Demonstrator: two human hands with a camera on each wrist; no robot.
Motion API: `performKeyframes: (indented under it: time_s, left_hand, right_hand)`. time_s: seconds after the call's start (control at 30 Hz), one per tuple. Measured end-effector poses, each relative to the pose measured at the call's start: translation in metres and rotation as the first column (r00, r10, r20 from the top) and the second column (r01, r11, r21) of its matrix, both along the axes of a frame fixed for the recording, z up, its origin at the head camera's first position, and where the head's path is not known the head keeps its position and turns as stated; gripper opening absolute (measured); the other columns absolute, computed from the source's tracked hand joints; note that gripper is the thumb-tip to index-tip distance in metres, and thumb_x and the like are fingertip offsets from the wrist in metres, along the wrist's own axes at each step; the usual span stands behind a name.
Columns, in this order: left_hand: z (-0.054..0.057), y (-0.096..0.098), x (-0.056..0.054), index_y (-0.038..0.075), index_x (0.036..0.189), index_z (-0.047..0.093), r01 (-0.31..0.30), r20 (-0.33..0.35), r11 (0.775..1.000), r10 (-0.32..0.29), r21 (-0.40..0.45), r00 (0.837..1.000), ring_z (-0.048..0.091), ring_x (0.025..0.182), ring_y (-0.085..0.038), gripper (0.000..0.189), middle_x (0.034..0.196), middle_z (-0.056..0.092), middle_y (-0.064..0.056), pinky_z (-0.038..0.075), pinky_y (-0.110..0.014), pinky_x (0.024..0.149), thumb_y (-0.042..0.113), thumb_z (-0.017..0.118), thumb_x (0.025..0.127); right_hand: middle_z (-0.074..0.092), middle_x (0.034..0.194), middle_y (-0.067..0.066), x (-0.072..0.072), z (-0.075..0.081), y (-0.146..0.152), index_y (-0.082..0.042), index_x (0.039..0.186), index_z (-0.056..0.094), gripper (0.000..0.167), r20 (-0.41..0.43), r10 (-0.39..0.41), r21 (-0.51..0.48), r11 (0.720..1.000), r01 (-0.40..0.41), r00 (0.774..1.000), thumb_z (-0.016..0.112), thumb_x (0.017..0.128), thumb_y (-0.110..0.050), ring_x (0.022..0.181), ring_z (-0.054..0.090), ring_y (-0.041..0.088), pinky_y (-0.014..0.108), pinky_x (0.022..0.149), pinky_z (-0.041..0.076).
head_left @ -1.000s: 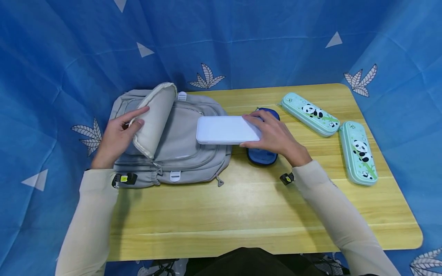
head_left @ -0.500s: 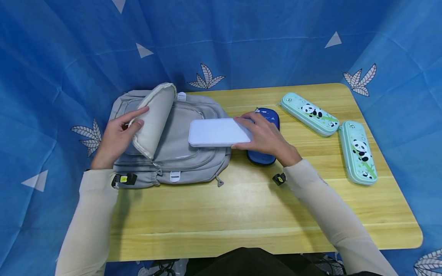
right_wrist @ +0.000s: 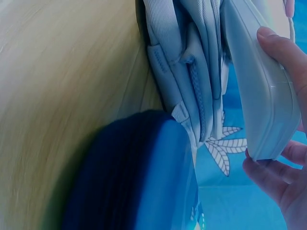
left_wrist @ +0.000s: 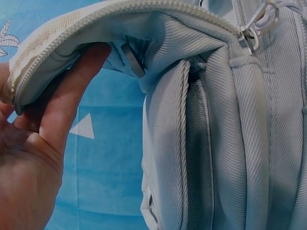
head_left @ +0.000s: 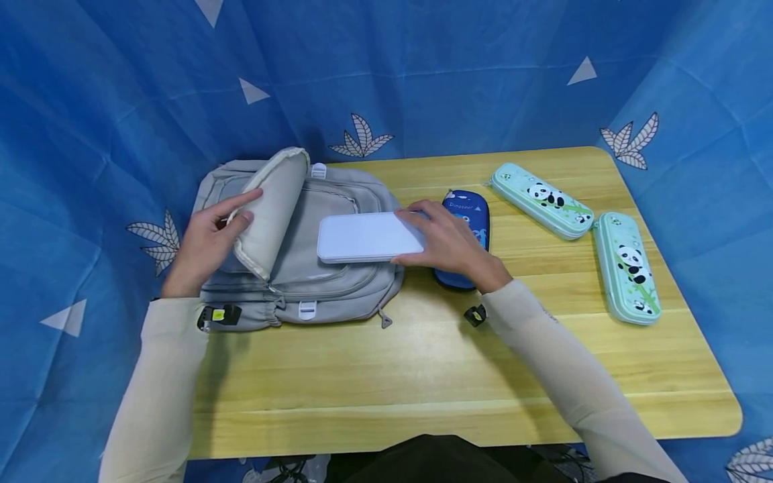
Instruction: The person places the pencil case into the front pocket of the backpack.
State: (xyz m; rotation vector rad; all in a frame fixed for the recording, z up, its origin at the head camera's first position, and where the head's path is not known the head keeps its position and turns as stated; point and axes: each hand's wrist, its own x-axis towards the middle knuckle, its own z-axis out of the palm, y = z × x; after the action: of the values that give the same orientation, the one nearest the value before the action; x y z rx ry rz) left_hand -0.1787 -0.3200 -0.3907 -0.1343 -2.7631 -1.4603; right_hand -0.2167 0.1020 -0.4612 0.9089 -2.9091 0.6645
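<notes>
A grey backpack (head_left: 356,181) lies on the table with its front pocket flap (head_left: 274,208) folded back, showing the pale lining. My left hand (head_left: 208,235) pinches the edge of that flap; in the left wrist view the thumb (left_wrist: 79,93) is under the zipped edge, beside the pocket's opening. My right hand (head_left: 449,241) grips the right end of a white, flat, rounded pencil case (head_left: 365,238), held level above the backpack's right part. In the right wrist view, the thumb (right_wrist: 283,48) lies on one face of the case and fingers are at its other side.
A dark blue pencil case (head_left: 468,208) with a dinosaur print lies under my right hand, partly covered by it. Two mint panda pencil cases (head_left: 543,198) lie on the right side of the wooden table (head_left: 392,382). A blue curtain (head_left: 435,80) hangs behind.
My right hand has moved left and slightly nearer with the white pencil case, farther over the backpack. More of the dark blue case shows. My left hand keeps its hold on the flap.
</notes>
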Motion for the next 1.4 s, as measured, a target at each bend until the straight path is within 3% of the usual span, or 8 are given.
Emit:
performKeyframes:
  time_s: [0.47, 0.83, 1.03, 1.17, 1.33, 1.4]
  left_hand:
    - [-0.001, 0.000, 0.002, 0.030, 0.155, 0.064, -0.002, -0.005, 1.000, 0.002, 0.011, 1.000, 0.053, 0.114, -0.012, 0.041, 0.165, 0.055, -0.004, 0.041, -0.026, 0.079, 0.030, 0.059, 0.114]
    - [-0.003, 0.000, 0.001, 0.034, 0.155, 0.063, -0.002, -0.009, 1.000, 0.002, -0.005, 1.000, 0.052, 0.110, -0.014, 0.041, 0.163, 0.056, -0.003, 0.040, -0.027, 0.074, 0.033, 0.058, 0.114]
    - [-0.003, -0.001, 0.001, 0.032, 0.154, 0.065, 0.005, -0.042, 1.000, -0.005, -0.006, 0.999, 0.049, 0.084, -0.017, 0.040, 0.151, 0.062, -0.002, 0.036, -0.032, 0.062, 0.031, 0.059, 0.114]
    - [-0.004, -0.001, 0.001, 0.033, 0.154, 0.065, 0.003, -0.040, 1.000, -0.003, -0.006, 0.999, 0.047, 0.079, -0.017, 0.040, 0.148, 0.063, 0.001, 0.036, -0.032, 0.061, 0.031, 0.060, 0.114]
    - [-0.003, -0.001, 0.001, 0.036, 0.153, 0.065, -0.012, -0.035, 1.000, 0.011, -0.024, 0.999, 0.034, 0.060, -0.017, 0.039, 0.138, 0.063, 0.003, 0.034, -0.034, 0.055, 0.033, 0.059, 0.114]
    - [-0.003, 0.000, 0.001, 0.037, 0.153, 0.065, -0.010, -0.035, 1.000, 0.010, -0.027, 0.999, 0.034, 0.061, -0.018, 0.039, 0.139, 0.063, 0.003, 0.034, -0.034, 0.055, 0.033, 0.059, 0.114]
  right_hand:
    - [0.057, 0.154, 0.013, 0.000, -0.004, -0.014, -0.021, 0.160, 0.058, 0.098, -0.011, -0.008, 0.038, 0.999, 0.009, 1.000, 0.081, 0.082, -0.076, 0.135, 0.057, 0.034, 0.052, 0.096, 0.060]
    - [0.057, 0.155, 0.013, -0.002, -0.004, -0.024, -0.020, 0.160, 0.058, 0.097, -0.003, 0.004, 0.014, 1.000, -0.004, 1.000, 0.082, 0.083, -0.074, 0.137, 0.057, 0.034, 0.053, 0.097, 0.059]
    - [0.058, 0.154, 0.013, -0.001, -0.006, -0.029, -0.020, 0.160, 0.057, 0.098, -0.014, 0.009, 0.011, 1.000, -0.009, 1.000, 0.082, 0.083, -0.074, 0.135, 0.057, 0.034, 0.053, 0.092, 0.060]
    - [0.058, 0.153, 0.012, -0.002, -0.008, -0.032, -0.021, 0.160, 0.058, 0.098, -0.025, 0.003, 0.008, 1.000, -0.003, 1.000, 0.081, 0.082, -0.076, 0.133, 0.058, 0.033, 0.052, 0.088, 0.061]
    - [0.060, 0.152, 0.012, -0.001, -0.008, -0.036, -0.021, 0.159, 0.059, 0.097, -0.038, 0.008, -0.008, 1.000, -0.008, 0.999, 0.082, 0.082, -0.075, 0.133, 0.059, 0.034, 0.052, 0.091, 0.060]
    - [0.060, 0.151, 0.012, -0.001, -0.008, -0.038, -0.020, 0.159, 0.059, 0.097, -0.038, 0.012, -0.010, 1.000, -0.012, 0.999, 0.082, 0.082, -0.074, 0.133, 0.059, 0.034, 0.053, 0.094, 0.059]
